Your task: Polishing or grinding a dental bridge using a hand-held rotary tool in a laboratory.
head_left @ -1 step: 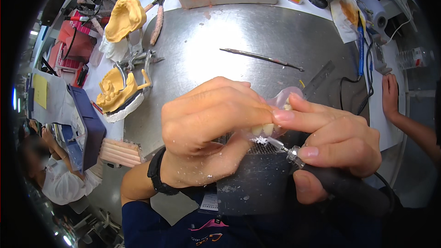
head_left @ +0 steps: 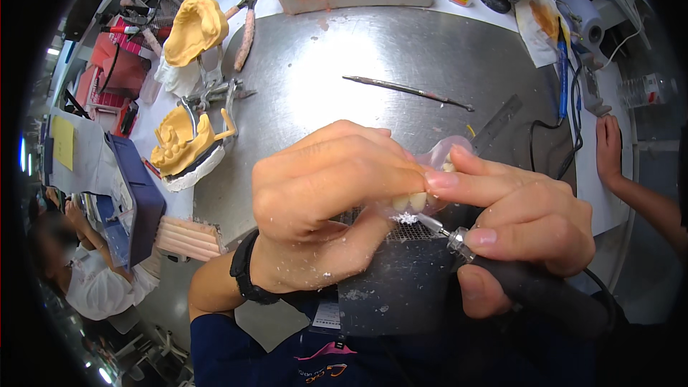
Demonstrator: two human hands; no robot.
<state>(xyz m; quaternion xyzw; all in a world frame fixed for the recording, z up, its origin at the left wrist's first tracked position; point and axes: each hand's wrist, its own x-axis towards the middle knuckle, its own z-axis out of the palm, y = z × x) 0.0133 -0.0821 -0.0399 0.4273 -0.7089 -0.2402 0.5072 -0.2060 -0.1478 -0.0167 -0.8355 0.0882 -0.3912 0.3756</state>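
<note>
Yellow plaster jaw models (head_left: 188, 145) are sitting in a metal articulator (head_left: 209, 93) at the left. The left hand (head_left: 326, 204) is pinching a see-through pink denture (head_left: 440, 152), fingers closed. The denture is lying between both hands, up and left of the thin grinding bur (head_left: 431, 224) (white crumbs (head_left: 407, 218) are clumping by its tip). The right hand (head_left: 534, 218) is wrapping snugly around the black handpiece (head_left: 534, 285), pointing the bur at the teeth (head_left: 418, 201).

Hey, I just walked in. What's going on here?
A person grips a pinkish, see-through dental plate with teeth in the left hand. The right hand holds a dark rotary handpiece, its bit at or very near the plate's lower edge; contact is hard to tell. White shavings sit beside the bit. A slim metal tool lies on the metal worktop beyond.
</note>
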